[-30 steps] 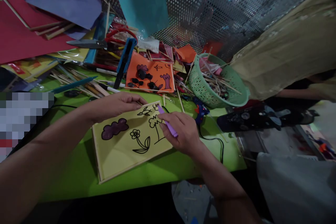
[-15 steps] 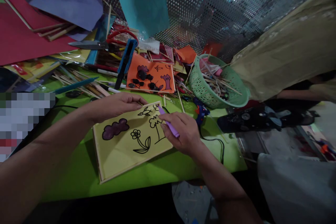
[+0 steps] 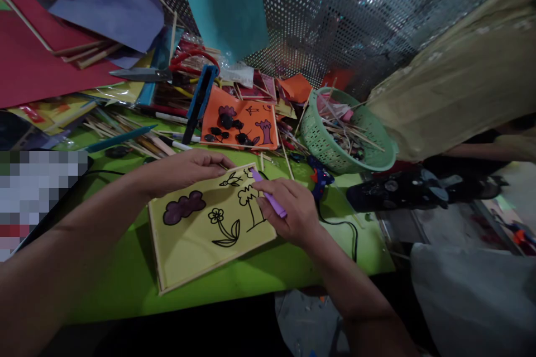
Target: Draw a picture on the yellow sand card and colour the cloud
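Observation:
A yellow card (image 3: 184,256) with a thin wooden stick frame is tilted on the green table. On it are black outlines of a flower, a tree and a bird, and a cloud filled in purple. My left hand (image 3: 188,170) is closed on the card's far edge, thumb on the near side. My right hand (image 3: 291,209) grips a purple marker (image 3: 274,204), its tip down at a small drawing in the card's upper right corner. The fingers partly cover the tree.
Behind the card lies an orange decorated card (image 3: 247,122) beside a blue clamp (image 3: 203,97) and scissors (image 3: 142,75). A green basket (image 3: 312,134) of sticks stands right, near a glue gun (image 3: 320,175) with its cord. The green table (image 3: 201,290) ends close in front. Someone's arm (image 3: 473,148) shows far right.
The marker tip has shifted very slightly in the card's upper right corner. Both hands and the card otherwise keep their places.

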`<state>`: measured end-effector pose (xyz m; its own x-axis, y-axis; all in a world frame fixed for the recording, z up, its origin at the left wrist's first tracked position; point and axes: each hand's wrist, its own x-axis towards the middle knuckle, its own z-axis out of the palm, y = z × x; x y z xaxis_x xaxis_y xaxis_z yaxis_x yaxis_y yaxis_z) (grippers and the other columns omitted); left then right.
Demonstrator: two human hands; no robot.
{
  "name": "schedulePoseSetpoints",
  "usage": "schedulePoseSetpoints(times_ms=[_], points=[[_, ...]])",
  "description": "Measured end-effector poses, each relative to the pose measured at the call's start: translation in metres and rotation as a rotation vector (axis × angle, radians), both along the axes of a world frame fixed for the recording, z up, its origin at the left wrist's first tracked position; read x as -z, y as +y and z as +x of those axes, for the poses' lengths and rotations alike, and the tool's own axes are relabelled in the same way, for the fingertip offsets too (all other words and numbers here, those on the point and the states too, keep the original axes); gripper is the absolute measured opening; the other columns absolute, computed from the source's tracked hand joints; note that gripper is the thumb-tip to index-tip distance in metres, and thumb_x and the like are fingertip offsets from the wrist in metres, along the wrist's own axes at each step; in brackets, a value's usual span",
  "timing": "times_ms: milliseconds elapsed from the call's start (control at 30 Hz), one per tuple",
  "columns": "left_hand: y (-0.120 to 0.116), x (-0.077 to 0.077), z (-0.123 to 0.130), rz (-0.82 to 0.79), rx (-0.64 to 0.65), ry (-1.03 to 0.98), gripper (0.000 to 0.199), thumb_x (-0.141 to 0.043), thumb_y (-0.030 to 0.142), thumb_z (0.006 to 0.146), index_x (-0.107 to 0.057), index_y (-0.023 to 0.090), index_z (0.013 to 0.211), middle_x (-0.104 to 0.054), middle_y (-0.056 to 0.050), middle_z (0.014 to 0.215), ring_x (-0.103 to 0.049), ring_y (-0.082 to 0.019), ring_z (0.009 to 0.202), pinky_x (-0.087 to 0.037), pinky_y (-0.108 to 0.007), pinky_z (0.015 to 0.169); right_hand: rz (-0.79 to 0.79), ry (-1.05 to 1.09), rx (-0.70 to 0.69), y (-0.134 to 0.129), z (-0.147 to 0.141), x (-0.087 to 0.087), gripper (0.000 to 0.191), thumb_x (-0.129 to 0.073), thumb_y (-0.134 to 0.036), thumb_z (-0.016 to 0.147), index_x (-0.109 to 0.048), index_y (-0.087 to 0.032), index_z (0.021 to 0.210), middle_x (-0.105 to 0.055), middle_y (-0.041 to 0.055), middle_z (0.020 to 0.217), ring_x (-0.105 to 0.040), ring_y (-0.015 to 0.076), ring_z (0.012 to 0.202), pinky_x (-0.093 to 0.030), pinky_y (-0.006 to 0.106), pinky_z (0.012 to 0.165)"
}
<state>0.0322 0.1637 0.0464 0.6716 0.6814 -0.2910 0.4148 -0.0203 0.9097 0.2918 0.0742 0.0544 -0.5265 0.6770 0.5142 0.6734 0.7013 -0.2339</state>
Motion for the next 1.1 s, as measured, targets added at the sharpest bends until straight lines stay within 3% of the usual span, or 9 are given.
schedulePoseSetpoints(times_ms=[433, 1100], points=[[-0.0007, -0.0023, 0.0008, -0.009, -0.011, 0.008, 0.038, -0.058, 0.049, 0.093, -0.073, 0.026, 0.121, -0.077, -0.006, 0.123, -0.068, -0.026, 0.112, -0.053, -0.033, 0.095, -0.002, -0.004, 0.005, -0.0011, 0.0006, -0.0008, 0.017, -0.057, -0.025, 0.102, -0.068, -0.020, 0.113, -0.081, 0.0064, 0.098, -0.072, 0.0192, 0.080, -0.053, 0.034, 0.069], [-0.0006, -0.0004, 0.0009, -0.010, 0.000, 0.015, 0.041, -0.058, 0.051, 0.093, -0.073, 0.027, 0.123, -0.077, -0.005, 0.127, -0.067, -0.027, 0.116, -0.053, -0.036, 0.102, -0.005, -0.003, 0.006, 0.0001, 0.0005, 0.0001, 0.018, -0.057, -0.025, 0.102, -0.068, -0.019, 0.115, -0.081, 0.0072, 0.100, -0.073, 0.0196, 0.083, -0.053, 0.033, 0.070]])
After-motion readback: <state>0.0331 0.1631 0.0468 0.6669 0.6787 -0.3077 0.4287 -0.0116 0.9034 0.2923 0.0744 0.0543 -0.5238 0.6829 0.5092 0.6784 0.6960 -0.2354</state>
